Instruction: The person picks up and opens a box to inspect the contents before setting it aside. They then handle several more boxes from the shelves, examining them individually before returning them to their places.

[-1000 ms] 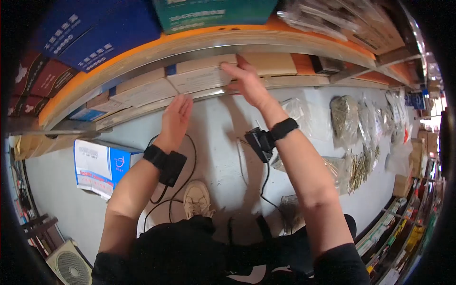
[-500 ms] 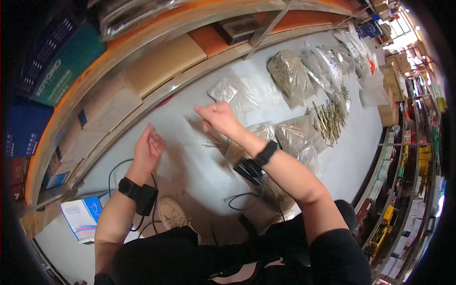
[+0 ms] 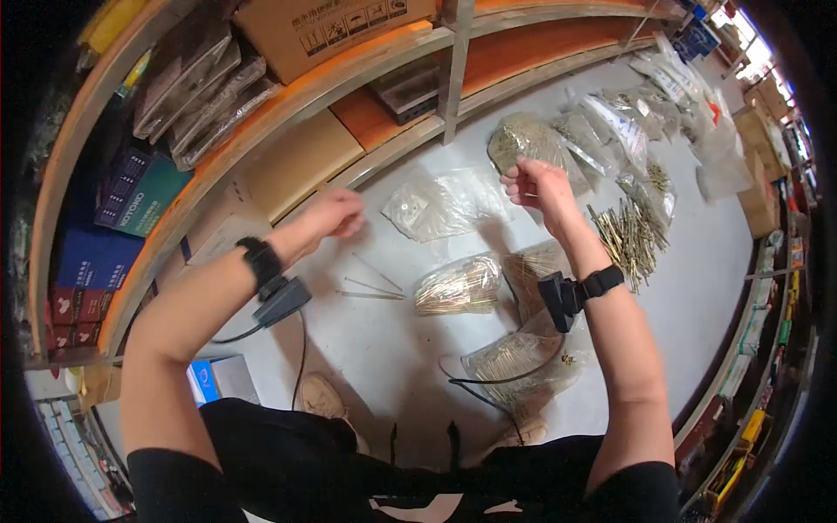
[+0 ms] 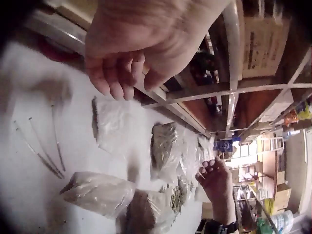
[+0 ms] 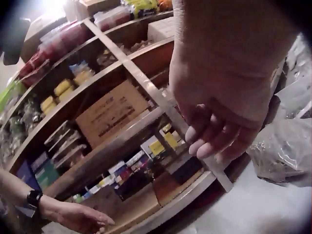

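My left hand [image 3: 330, 216] hangs above the floor beside the low shelf, fingers loosely bent and holding nothing. Farther right, my right hand [image 3: 542, 186] is also bare, its fingers relaxed in front of a clear bag of small metal pieces [image 3: 521, 139]. Between the hands lies a flattened clear plastic bag [image 3: 449, 205]. Below it are a few loose long thin rods [image 3: 370, 286] and a clear bag of long golden screws [image 3: 459, 292]. A heap of loose brass-coloured screws [image 3: 621, 248] spreads right of my right forearm.
A wooden-edged shelf [image 3: 392, 159] with cardboard boxes [image 3: 301, 166] runs along the left and far side. More filled bags [image 3: 514, 370] lie near my feet. A black cable [image 3: 501, 381] crosses the floor. Stocked racks [image 3: 767, 349] line the right.
The view has turned right, from the boxes on the low shelf to the bags on the floor. Both hands have left the boxes; the right now hangs over the bags.
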`<act>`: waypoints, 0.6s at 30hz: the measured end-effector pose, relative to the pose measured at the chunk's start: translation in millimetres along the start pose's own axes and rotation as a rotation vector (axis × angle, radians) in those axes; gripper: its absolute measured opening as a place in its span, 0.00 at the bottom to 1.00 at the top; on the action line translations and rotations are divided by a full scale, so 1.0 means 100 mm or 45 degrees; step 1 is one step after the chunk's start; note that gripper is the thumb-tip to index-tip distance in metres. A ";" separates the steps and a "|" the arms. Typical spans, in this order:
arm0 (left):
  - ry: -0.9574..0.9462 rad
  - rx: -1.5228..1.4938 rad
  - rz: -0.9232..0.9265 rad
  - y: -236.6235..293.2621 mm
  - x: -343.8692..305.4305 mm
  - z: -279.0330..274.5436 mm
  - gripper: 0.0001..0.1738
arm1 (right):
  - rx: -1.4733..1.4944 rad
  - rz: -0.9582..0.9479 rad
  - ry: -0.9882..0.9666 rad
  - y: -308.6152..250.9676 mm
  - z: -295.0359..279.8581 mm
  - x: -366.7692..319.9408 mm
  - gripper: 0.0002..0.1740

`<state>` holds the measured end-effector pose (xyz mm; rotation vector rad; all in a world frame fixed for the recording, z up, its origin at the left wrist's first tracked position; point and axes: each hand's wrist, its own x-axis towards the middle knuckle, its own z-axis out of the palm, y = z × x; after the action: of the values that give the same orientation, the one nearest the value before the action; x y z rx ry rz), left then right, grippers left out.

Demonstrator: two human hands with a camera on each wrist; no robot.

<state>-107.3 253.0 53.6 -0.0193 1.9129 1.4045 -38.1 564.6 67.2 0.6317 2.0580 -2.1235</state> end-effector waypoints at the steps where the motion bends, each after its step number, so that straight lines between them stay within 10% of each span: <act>1: -0.019 0.067 -0.007 0.07 0.11 0.06 0.09 | 0.127 0.028 0.075 -0.04 0.04 0.01 0.13; 7: 0.224 0.240 0.168 0.26 0.49 0.52 0.34 | 0.158 -0.049 -0.118 -0.16 0.34 0.03 0.12; 14: 0.670 0.419 0.597 0.12 1.19 0.46 0.33 | -0.015 -0.040 -0.205 -0.16 0.49 -0.05 0.11; 18: 0.769 0.160 0.439 -0.07 1.93 0.36 0.35 | -0.110 -0.087 -0.117 -0.11 0.39 -0.13 0.12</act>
<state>-223.2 357.6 -65.8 -0.0617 2.5978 1.6244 -38.5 524.5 82.3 0.4502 2.1370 -2.0446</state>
